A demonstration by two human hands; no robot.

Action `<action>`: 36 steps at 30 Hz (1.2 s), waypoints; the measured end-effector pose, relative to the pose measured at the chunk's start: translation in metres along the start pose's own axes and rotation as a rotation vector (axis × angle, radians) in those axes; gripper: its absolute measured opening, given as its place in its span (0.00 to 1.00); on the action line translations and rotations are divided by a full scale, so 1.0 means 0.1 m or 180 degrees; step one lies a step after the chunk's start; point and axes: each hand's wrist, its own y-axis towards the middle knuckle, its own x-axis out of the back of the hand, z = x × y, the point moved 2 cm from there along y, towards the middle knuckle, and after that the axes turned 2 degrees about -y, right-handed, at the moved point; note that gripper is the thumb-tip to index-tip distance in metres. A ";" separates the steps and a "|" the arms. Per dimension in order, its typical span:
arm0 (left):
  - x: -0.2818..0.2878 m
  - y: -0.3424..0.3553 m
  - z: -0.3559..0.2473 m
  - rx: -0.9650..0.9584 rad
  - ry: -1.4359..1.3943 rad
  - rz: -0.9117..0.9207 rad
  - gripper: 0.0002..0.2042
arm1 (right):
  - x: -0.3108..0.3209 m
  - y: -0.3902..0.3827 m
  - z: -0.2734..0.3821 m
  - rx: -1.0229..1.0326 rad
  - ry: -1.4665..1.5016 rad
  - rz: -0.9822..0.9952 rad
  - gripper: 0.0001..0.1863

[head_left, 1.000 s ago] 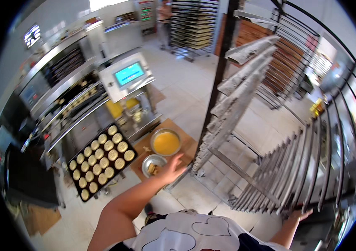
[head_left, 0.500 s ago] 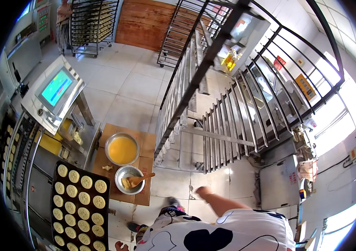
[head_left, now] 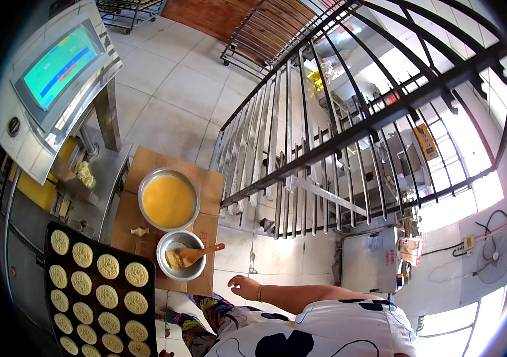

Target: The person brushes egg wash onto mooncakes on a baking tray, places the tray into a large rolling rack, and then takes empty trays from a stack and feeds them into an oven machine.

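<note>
My right hand (head_left: 245,288) reaches in from the lower right, a band at its wrist, with loosely bent fingers and nothing in them. It is over the floor, short of a small metal bowl (head_left: 177,275) that holds a wooden spoon (head_left: 197,255) and some yellowish stuff. Just a sliver of my left hand (head_left: 166,353) shows at the bottom edge, beside a dark baking tray (head_left: 151,297); its fingers are mostly hidden. Rows of round, pale, patterned cakes (head_left: 108,296) lie on the tray. Behind the small bowl stands a larger metal bowl (head_left: 172,200) of yellow-orange liquid.
Both bowls rest on a cardboard-covered surface (head_left: 126,221), with a small dough piece (head_left: 140,231) on it. A machine with a touch screen (head_left: 63,65) stands at left. A tall metal rack (head_left: 349,140) fills the middle and right. A cabinet (head_left: 369,262) stands behind my right arm.
My right hand has moved left, nearer to the small bowl. The view has shifted toward the tray, and the rack appears turned. Less of my left hand shows.
</note>
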 end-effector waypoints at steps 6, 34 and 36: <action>-0.06 0.09 -0.12 0.0943 -0.2094 -0.0813 0.17 | 0.28 0.42 0.10 0.0063 -0.0002 -0.0147 0.12; -0.09 0.10 -1.60 0.1932 -0.5182 -0.2318 0.11 | 0.60 1.74 -0.15 -0.0369 -0.0360 -0.0556 0.41; -0.03 0.05 -1.65 0.2012 -0.5206 -0.2172 0.12 | 0.52 1.59 0.02 -0.0840 -0.0032 -0.0422 0.37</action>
